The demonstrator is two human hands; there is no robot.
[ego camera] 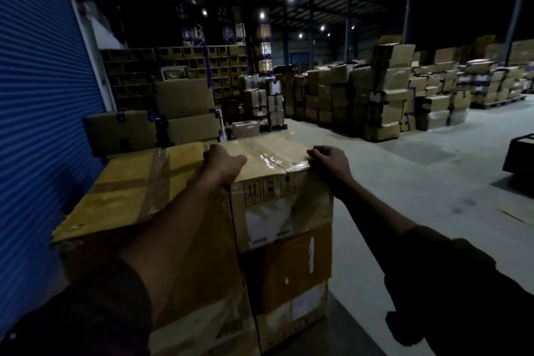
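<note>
A taped cardboard box (274, 162) with handling symbols and a white label on its near face sits on top of a stack of boxes in front of me. My left hand (221, 162) grips the box's left top edge, fingers curled over the far side. My right hand (329, 160) grips the right top edge, fingers curled down over it. Both dark sleeves reach in from the bottom of the view.
A wider yellowish box (130, 193) lies level to the left of the held box, next to a blue roller shutter (43, 95). Lower boxes (291, 266) carry the stack. Stacked cartons (375, 95) fill the far floor. A dark object (520, 162) stands at the right on the grey concrete floor (419, 182).
</note>
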